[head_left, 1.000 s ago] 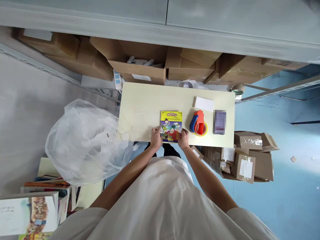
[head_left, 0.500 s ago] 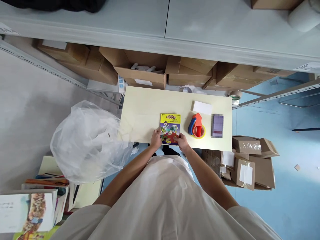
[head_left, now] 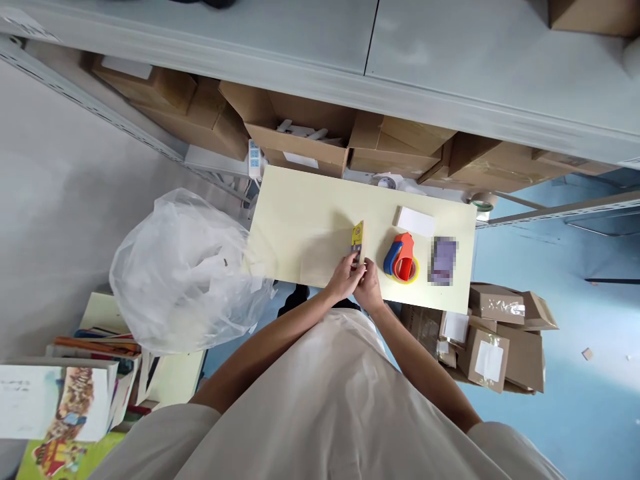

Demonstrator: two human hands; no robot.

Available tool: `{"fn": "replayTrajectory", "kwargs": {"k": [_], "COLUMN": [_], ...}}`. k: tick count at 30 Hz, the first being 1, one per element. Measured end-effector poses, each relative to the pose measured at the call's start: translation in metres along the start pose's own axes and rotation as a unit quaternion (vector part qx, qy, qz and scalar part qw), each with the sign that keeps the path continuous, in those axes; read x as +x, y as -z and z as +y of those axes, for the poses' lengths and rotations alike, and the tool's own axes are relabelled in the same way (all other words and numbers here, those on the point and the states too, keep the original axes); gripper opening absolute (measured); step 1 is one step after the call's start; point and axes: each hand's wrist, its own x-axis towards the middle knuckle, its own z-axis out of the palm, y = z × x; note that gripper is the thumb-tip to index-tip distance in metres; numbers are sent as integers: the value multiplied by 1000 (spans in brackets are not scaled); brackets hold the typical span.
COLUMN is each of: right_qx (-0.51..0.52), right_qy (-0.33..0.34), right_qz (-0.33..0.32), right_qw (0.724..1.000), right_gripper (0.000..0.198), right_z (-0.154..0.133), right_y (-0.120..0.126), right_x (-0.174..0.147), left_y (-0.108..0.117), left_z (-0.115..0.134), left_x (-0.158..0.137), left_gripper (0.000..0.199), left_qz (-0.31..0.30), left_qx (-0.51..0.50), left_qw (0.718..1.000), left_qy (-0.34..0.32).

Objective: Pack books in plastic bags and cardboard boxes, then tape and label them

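A thin yellow and purple book (head_left: 357, 237) stands tilted up on its edge over the front of the cream table (head_left: 295, 207), its cover turned mostly sideways. My left hand (head_left: 345, 275) grips its lower left side, fingers bent across the cover. On the other side my right hand (head_left: 369, 287) holds the lower edge, close against my left. To the right lies a red and blue tape dispenser (head_left: 403, 259) with a yellow-edged roll. Behind it is a stack of white paper slips (head_left: 415, 221), and a blurred purple item (head_left: 443, 261) lies farther right.
A big clear plastic bag (head_left: 185, 280) bulges at the table's left. Books (head_left: 55, 407) are piled at lower left. Cardboard boxes (head_left: 487, 353) fill the floor at right. More cartons (head_left: 305, 143) and a power strip (head_left: 255, 159) sit under the grey shelf (head_left: 300, 47) behind the table.
The book has gone from lying face up to being turned on edge, and slightly right. Both hands have come together at its lower end. The camera view has tilted a little.
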Motion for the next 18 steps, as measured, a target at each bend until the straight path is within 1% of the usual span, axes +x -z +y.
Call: {"fn": "replayTrajectory", "kwargs": {"k": [1,3,6,8,11,14,16,18], "right_qx": [4,15,37,47,53,48,41,42], "right_qy": [19,37,38,31,12,-21,-39,-50], "right_qz": [-20,-77,-157,-179,-205,-233,-237,-231], "right_qw": [1000,996,986,982,977,971,970,971], "right_gripper": [53,68,81,82,78,74,70,66], "right_z": [-3,-6,-3,3,12,18,20,20], "right_y": [-7,-22,-42,-55,-72,-83,-88,-90], "right_x": [-1,-2,-1,2,9,16,20,22], "left_y": [8,26,52,66,80,84,83,81], "left_z": [1,-2,-17,-29,-46,-57,-60,-62], "left_x": [-1,-3,0,6,16,22,23,21], "left_gripper": [40,34,24,22,28,37,38,40], "left_qz": [11,55,122,140,142,145,151,157], "left_qx": [-1,38,163,217,239,259,275,321], "left_qw": [1000,997,976,961,953,945,939,925], "left_qy": [10,34,74,101,124,139,143,130]}}
